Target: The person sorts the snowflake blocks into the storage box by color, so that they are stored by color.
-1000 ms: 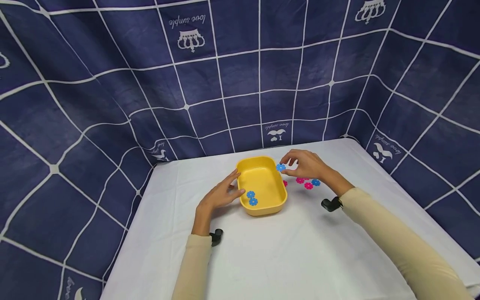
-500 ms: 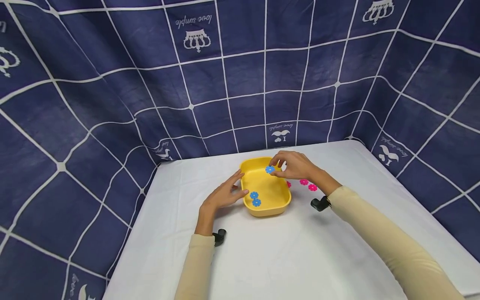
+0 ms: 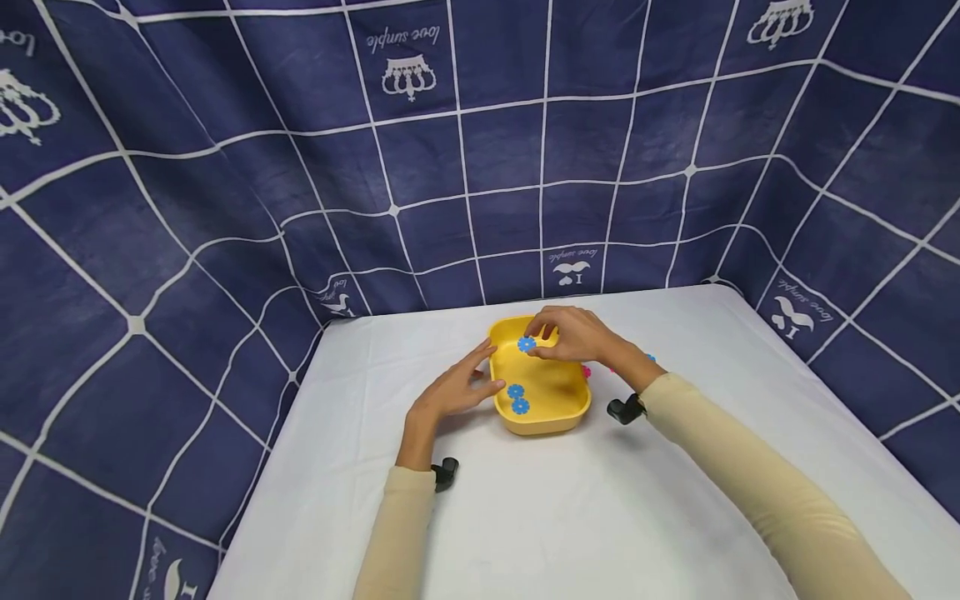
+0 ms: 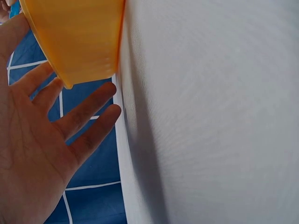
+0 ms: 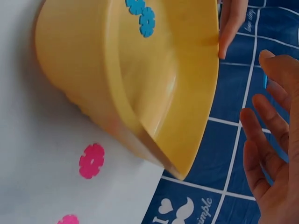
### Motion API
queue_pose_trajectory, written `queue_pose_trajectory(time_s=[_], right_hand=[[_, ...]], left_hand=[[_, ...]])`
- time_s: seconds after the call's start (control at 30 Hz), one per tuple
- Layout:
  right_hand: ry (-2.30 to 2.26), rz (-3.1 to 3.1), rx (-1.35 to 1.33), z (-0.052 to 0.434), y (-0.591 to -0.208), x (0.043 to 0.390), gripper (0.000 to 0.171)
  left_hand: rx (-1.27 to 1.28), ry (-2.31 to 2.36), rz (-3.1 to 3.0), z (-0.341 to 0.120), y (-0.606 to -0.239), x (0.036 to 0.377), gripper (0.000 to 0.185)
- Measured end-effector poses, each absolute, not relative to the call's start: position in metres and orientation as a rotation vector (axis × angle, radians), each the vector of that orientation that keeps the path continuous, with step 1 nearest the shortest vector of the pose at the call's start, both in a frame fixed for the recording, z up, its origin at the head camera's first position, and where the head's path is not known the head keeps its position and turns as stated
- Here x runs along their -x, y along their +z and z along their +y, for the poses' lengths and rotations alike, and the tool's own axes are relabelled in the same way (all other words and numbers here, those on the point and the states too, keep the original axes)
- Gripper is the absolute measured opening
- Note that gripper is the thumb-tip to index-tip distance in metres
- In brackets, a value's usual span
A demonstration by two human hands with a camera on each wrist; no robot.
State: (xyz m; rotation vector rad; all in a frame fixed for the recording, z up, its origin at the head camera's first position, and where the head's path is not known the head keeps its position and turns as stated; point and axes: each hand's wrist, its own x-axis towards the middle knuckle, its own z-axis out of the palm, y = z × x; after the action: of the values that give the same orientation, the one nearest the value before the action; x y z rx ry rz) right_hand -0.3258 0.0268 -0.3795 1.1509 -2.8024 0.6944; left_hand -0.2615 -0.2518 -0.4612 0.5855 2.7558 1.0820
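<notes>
The right hand (image 3: 573,335), pinching a blue flower disc (image 3: 527,343), has moved from beside the yellow tub (image 3: 555,417) to over it; the left hand (image 3: 453,390), fingers straight, steadies the tub's side, so release looks near

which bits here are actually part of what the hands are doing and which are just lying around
In use:
- right hand, pinching a blue flower piece over the tray
- left hand, fingers against the yellow tray
- two blue flower pieces in the tray

Lying about:
- pink flower pieces on the white table beside the tray
- dark blue checked cloth behind
</notes>
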Motion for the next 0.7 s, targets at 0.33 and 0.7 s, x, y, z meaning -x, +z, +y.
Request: queue_pose_trajectory(time_s=[0.33, 0.7], right_hand=[[0.674, -2.833, -1.160, 0.019, -0.383, 0.330, 0.031], [0.621, -2.872, -1.221, 0.006, -0.386, 0.338, 0.030]], left_hand=[[-0.565, 1.095, 2.734, -0.249, -0.459, 0.260, 0.083], [-0.534, 1.074, 2.754, -0.251, -0.461, 0.261, 0.084]])
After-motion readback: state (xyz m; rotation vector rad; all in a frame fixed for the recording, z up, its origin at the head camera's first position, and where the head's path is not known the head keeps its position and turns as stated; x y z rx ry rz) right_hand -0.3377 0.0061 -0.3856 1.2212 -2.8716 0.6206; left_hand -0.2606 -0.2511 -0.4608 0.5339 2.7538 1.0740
